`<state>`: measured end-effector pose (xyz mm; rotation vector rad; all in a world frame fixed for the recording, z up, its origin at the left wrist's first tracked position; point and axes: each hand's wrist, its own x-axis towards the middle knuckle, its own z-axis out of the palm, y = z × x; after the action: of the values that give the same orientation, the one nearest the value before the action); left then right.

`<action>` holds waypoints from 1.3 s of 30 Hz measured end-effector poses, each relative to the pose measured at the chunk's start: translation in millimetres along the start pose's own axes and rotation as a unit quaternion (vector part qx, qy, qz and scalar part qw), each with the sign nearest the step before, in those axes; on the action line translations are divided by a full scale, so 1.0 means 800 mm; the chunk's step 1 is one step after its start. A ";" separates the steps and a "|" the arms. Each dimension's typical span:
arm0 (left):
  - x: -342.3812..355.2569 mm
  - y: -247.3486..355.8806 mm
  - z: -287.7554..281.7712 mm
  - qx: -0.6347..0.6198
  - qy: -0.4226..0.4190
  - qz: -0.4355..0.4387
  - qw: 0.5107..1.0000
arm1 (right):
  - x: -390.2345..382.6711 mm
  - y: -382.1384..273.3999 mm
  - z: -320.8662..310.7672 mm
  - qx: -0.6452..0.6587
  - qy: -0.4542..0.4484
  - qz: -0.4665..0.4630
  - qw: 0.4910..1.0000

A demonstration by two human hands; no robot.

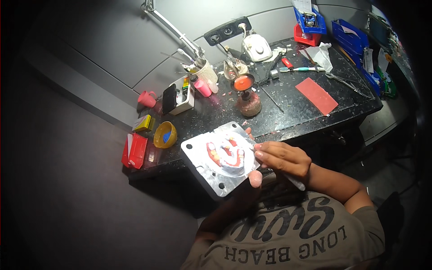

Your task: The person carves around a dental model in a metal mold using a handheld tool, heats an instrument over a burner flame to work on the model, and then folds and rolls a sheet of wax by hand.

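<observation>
A square metal dental flask [191, 155] with holes in its corners is held up in front of the bench, tilted. White plaster fills its middle, with a horseshoe-shaped denture model [238, 164] bearing red wax and pale teeth. My left hand [255, 178] grips the flask from beneath; only the thumb and a few fingertips show at its right side. Over the flask's right edge, my right hand [285, 158] is closed around a slim tool, whose pale handle [295, 182] sticks out below the palm. The tool's working end is hard to make out.
On the black bench stand a burner [249, 104] with an orange-lit dish [243, 82] above it, a yellow bowl [165, 135], a red box [135, 150] and a tool cup [207, 73]. A pink wax sheet [317, 96], toothbrush [301, 69] and blue bins [351, 40] lie right.
</observation>
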<state>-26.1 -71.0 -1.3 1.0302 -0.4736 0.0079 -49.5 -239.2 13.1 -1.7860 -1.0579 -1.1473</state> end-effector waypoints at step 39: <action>0.036 0.001 -0.088 0.164 0.043 -0.008 0.985 | 0.033 0.162 -0.070 -0.344 -0.144 0.393 0.841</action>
<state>26.3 -18.5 -19.1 1.3513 -0.3921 0.1184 58.2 -331.7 36.0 -2.6459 0.0748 -0.7614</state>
